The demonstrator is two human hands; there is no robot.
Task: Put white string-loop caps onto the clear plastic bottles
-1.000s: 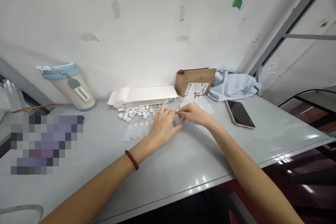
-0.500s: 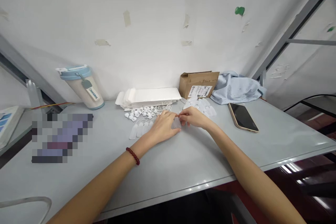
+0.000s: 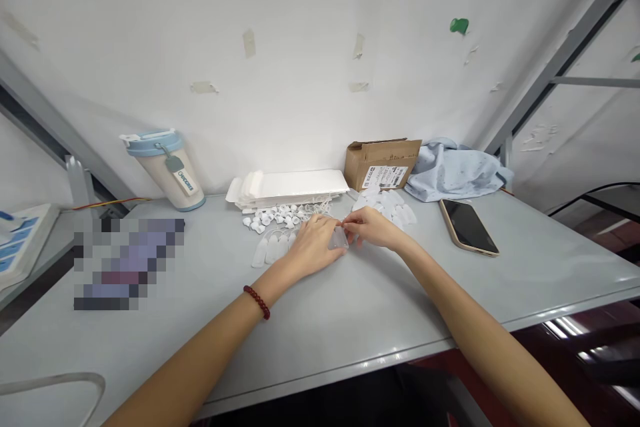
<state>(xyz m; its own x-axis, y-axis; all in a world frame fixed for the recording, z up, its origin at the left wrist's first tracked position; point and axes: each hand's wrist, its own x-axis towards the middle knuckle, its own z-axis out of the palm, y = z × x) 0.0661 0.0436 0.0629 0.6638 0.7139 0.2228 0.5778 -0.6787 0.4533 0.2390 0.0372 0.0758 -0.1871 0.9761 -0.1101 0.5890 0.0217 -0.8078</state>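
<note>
My left hand [image 3: 314, 245] is closed around a small translucent plastic piece [image 3: 340, 238], held just above or on the table with its thumb along the lower edge. Close against it, the fingertips of my right hand [image 3: 371, 227] are pinched together at the piece's upper right corner. Whatever lies between those fingertips is too small to make out. Several flat, clear-white tag-like pieces [image 3: 274, 250] lie in a row to the left, partly covered by my left hand. More of these pieces [image 3: 387, 203] form a loose pile behind my right hand. Small white caps [image 3: 270, 217] and white cords [image 3: 315, 207] are heaped beyond my left hand.
At the wall are flat white boxes [image 3: 300, 183], a cardboard box [image 3: 383, 167] and a light blue cloth [image 3: 453, 170]. A phone [image 3: 470, 227] lies to the right. A tumbler [image 3: 170, 170] and a blurred-out item [image 3: 135, 263] are on the left of the grey table [image 3: 350, 320].
The view has shifted slightly, so everything sits a little further right and lower. Both hands keep nearly the same pose around the plastic piece.
</note>
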